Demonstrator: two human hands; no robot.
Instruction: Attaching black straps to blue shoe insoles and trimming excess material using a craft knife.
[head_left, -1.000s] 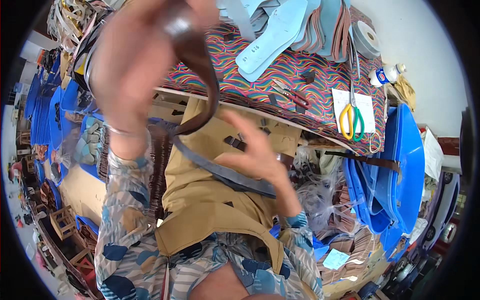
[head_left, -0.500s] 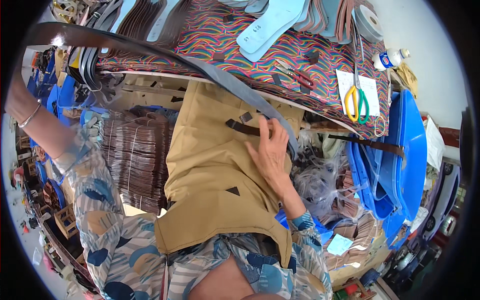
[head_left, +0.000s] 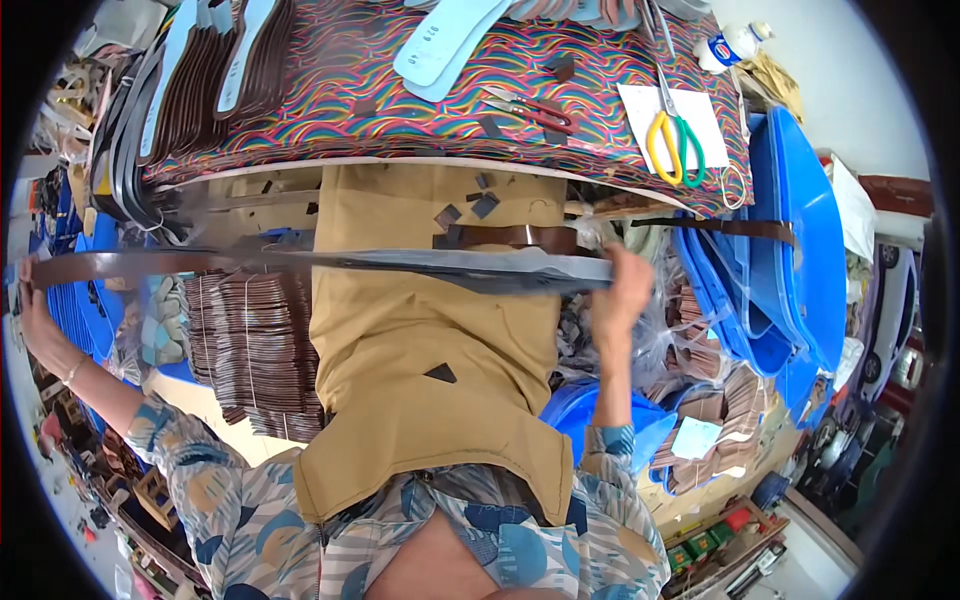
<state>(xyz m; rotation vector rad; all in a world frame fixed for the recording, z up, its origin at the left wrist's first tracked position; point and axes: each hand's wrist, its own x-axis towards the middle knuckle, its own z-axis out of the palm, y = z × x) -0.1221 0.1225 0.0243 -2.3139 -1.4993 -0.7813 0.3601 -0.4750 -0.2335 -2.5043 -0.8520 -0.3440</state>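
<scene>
A bundle of long thin strips (head_left: 450,266), glossy brown at the left and grey at the right, stretches level across the view above my lap. My left hand (head_left: 40,318), at the far left, grips the brown end. The grey end is in my right hand (head_left: 624,288), which is blurred and closed around it. Behind the strips, a short brown strip (head_left: 520,237) lies on my tan apron (head_left: 440,340). Small dark scraps (head_left: 484,206) sit near it, and a dark triangular scrap (head_left: 440,373) rests lower on the apron.
The patterned table (head_left: 330,100) ahead holds thread snips (head_left: 530,108), yellow-and-green-handled scissors (head_left: 672,145), a bottle (head_left: 735,47) and light-blue-topped stacked pieces (head_left: 445,50). A tied brown stack (head_left: 258,345) stands at left. Blue bins (head_left: 800,240) stand at right.
My right hand has left the apron and moved right, now holding the grey end. The strips have swung down from a slant to level. My left hand has come lower; my view has shifted.
</scene>
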